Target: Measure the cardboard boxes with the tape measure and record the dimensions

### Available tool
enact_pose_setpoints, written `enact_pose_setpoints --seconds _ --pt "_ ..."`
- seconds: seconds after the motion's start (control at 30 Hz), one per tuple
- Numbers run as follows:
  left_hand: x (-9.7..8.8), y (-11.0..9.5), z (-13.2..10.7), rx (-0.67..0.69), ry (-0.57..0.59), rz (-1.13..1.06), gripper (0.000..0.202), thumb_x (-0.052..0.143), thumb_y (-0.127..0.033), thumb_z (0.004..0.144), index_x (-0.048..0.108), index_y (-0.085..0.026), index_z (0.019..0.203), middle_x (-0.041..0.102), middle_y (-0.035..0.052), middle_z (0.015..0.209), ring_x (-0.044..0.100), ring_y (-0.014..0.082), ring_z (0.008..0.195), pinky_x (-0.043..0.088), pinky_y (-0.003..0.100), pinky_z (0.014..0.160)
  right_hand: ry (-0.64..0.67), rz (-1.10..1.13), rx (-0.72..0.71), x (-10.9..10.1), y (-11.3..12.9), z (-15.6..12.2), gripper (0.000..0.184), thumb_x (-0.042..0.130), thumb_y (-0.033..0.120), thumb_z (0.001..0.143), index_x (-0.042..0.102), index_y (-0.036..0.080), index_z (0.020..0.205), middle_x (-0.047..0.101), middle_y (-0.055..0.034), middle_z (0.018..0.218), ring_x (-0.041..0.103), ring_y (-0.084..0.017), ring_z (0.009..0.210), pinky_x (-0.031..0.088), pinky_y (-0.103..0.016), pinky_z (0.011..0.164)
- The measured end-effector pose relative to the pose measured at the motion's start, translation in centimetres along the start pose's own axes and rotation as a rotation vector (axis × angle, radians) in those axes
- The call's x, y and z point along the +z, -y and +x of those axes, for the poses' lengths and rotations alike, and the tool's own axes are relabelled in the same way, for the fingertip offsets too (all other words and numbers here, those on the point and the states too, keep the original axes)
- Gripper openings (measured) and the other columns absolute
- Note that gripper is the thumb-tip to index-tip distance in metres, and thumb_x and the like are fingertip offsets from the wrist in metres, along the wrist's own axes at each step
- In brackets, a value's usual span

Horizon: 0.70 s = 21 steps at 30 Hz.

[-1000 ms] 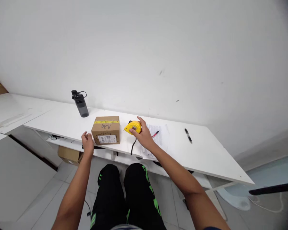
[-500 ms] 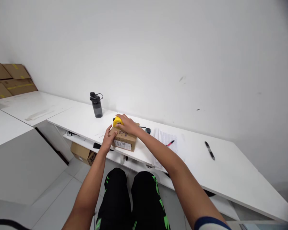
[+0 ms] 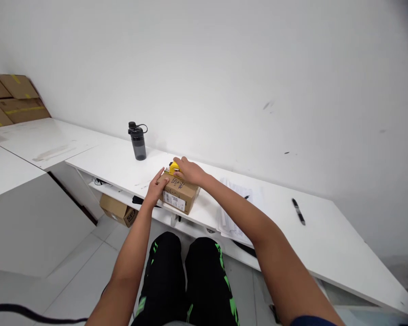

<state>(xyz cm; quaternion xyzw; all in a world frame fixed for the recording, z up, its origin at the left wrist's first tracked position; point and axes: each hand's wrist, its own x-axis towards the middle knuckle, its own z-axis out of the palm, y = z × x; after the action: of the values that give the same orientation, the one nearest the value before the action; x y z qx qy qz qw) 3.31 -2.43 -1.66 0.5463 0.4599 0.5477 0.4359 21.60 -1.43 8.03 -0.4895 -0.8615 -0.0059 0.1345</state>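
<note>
1. Head view, centre of the frame: the brown cardboard box with a white label (image 3: 178, 194) sits near the front edge of the long white bench (image 3: 275, 203).
2. Head view, same spot: the right hand (image 3: 190, 171) pinches the yellow tape measure (image 3: 173, 168) at the box's far top edge; the left hand (image 3: 153, 190) touches its left end, thumb and forefinger spread, grip unclear.
3. Judging by this, the tape measure is being lined up; the next move calls for a steady box.

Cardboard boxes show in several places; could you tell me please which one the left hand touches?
The handwritten-on box by the yellow tape measure; the stacked boxes at far left and lower box below the desktop are untouched.
</note>
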Motion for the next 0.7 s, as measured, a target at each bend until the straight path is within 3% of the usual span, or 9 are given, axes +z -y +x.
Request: enact_pose_setpoints --seconds 0.07,0.17,0.43,0.7 --pt "-0.2 -0.1 0.1 0.022 0.036 0.046 0.073 0.064 -0.044 0.081 0.043 -0.024 0.148 0.059 0.0065 0.138 0.060 0.0247 0.117 0.047 0.039 0.103 0.007 0.004 0.050 -0.4 -0.4 -1.7 0.048 0.048 0.039 0.095 0.038 0.019 0.137 0.055 -0.0136 0.122 0.063 -0.024 0.082 0.046 -0.032 0.066" --pt "-0.7 -0.6 0.3 0.059 0.084 0.179 0.063 0.061 -0.044 0.082 0.053 -0.025 0.141 0.059 0.0040 0.138 0.059 0.0243 0.118 0.046 0.036 0.103 0.033 0.001 0.125 -1.3 -0.8 -4.6 0.047 0.047 0.039 0.096 0.037 0.019 0.138 0.055 -0.0135 0.122 0.063 -0.024 0.084 0.044 -0.031 0.064" --pt "-0.8 -1.1 0.2 0.082 0.033 0.389 0.052 0.053 -0.044 0.085 0.060 -0.028 0.133 0.067 0.0024 0.122 0.064 0.0236 0.103 0.048 0.036 0.096 0.054 -0.036 0.221 -3.0 -2.7 -10.9 0.046 0.047 0.040 0.097 0.037 0.021 0.137 0.056 -0.0115 0.117 0.062 -0.022 0.080 0.042 -0.030 0.064" --pt "-0.5 -1.1 0.2 0.104 -0.005 0.354 0.052 0.054 -0.043 0.083 0.062 -0.025 0.132 0.066 0.0040 0.124 0.060 0.0247 0.111 0.045 0.037 0.101 0.001 0.079 0.243 -2.3 -4.0 -12.2 0.049 0.051 0.041 0.094 0.040 0.024 0.139 0.058 -0.0108 0.117 0.063 -0.024 0.089 0.046 -0.032 0.071"
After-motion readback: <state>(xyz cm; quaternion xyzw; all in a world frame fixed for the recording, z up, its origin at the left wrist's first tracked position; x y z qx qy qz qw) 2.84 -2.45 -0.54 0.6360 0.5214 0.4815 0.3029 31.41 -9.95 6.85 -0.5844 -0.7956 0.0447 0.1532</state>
